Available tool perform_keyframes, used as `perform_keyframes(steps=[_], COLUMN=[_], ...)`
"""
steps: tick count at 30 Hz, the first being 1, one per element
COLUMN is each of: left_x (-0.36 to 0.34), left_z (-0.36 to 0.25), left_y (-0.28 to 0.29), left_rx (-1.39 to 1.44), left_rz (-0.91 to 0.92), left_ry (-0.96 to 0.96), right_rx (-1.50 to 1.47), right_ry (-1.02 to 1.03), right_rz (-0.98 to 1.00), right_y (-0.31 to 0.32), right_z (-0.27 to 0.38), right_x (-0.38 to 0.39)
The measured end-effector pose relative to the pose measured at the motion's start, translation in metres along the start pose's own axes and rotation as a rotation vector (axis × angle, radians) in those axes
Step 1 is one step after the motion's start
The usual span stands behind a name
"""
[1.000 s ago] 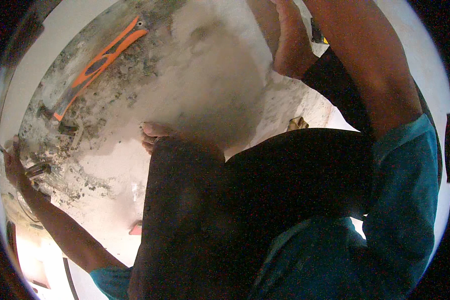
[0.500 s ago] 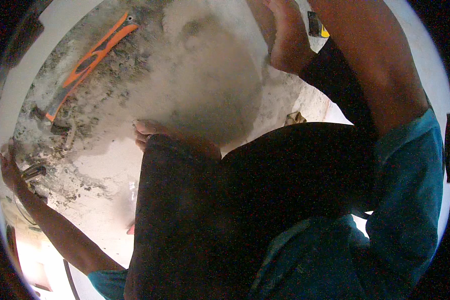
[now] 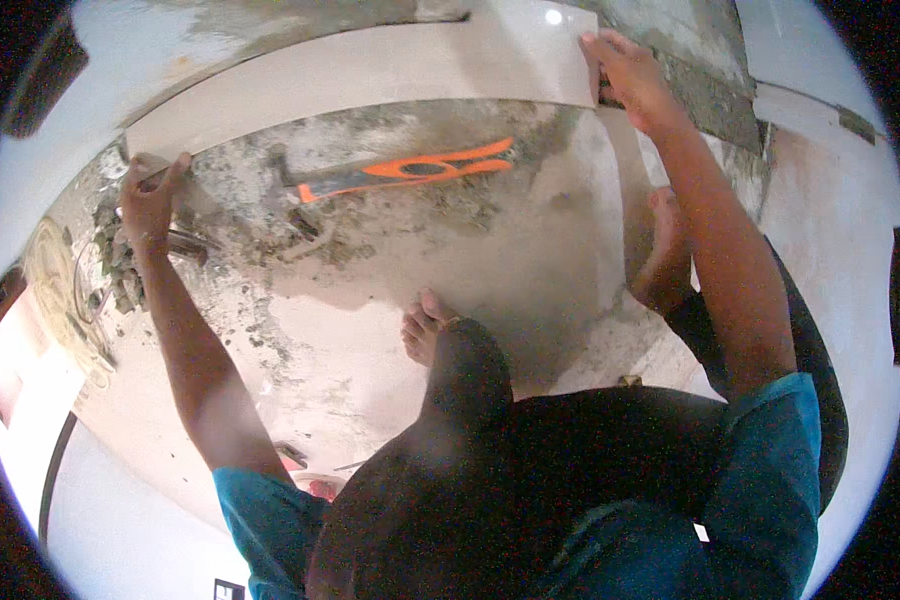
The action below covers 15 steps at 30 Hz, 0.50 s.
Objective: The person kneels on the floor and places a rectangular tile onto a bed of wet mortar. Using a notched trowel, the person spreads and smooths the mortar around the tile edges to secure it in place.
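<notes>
a: what's different from a moment ago?

b: both arms are reaching out further now. the left hand is curling its fingers over the left end of the long pale tile, and the right hand is closing on its right end, thumb side on the glossy face. a second ago the right arm was hanging loose and the left hand was down by the rubble at the floor's edge.

a: so the tile is in hand?

b: it's looking that way. the tile is standing on its long edge across the far side of the floor, held at both ends. how tightly they're gripping, i can't tell.

a: what's lying around it?

b: an orange-handled hammer is lying on the rough mortar bed just in front of the tile. broken rubble is sitting beside the left wrist, and a coil of pale cord is lying further left.

a: anything in the way?

b: the hammer and the rubble are sitting close to the tile's lower edge. the bare feet are standing on the mortar bed too, well apart from it.
</notes>
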<state>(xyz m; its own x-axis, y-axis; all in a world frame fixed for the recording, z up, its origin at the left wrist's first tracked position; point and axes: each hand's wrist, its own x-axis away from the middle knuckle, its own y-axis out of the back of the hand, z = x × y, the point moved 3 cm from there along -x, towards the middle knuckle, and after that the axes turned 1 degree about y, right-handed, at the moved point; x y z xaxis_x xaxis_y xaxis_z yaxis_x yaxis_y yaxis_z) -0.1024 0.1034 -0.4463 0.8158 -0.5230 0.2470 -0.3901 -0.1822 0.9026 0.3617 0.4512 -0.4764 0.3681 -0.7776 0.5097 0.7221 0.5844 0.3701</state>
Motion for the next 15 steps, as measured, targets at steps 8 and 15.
perform_keyframes(steps=[8, 15], left_x=[-0.008, -0.004], left_z=[0.015, 0.004], left_y=[-0.008, -0.008], left_rx=[-0.143, -0.135], left_rz=[-0.153, -0.230], left_ry=[-0.115, -0.220], right_rx=[0.093, -0.034], right_ry=[0.118, 0.008], right_rz=[-0.261, -0.326], right_y=[-0.018, -0.028], right_z=[-0.019, -0.017], right_x=[-0.017, -0.013])
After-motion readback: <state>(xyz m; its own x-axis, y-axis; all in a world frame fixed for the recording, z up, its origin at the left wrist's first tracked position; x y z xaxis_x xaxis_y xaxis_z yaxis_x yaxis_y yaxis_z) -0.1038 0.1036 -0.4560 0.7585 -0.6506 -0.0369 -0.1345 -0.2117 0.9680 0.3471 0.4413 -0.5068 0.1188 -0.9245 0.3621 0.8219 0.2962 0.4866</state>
